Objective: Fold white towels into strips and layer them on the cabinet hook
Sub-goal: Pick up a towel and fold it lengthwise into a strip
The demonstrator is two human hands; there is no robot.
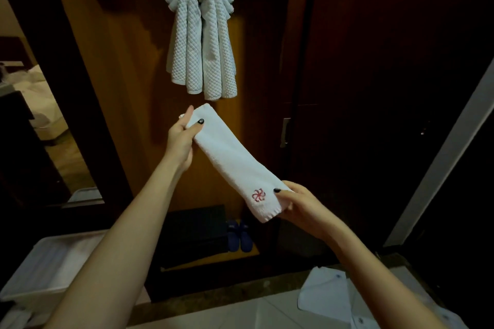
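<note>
Hands are stretching a white towel strip (232, 163) between them, in the air in front of a wooden cabinet (120, 61). My left hand (181, 141) is gripping the strip's upper, far end, with the thumb curling over the top face and the fingers going behind. My right hand (302, 205) is pinching the lower, near end, the thumb pressing just beside a red embroidered emblem (258, 195). The strip is slanting down from upper left to lower right. Above it, several folded white towels (201, 35) are hanging layered high on the cabinet, their ends dangling just above the strip without touching it. Low in the cabinet, what are probably blue slippers (240, 236) are sitting side by side. A white bin (40, 270) is sitting at lower left.
</note>
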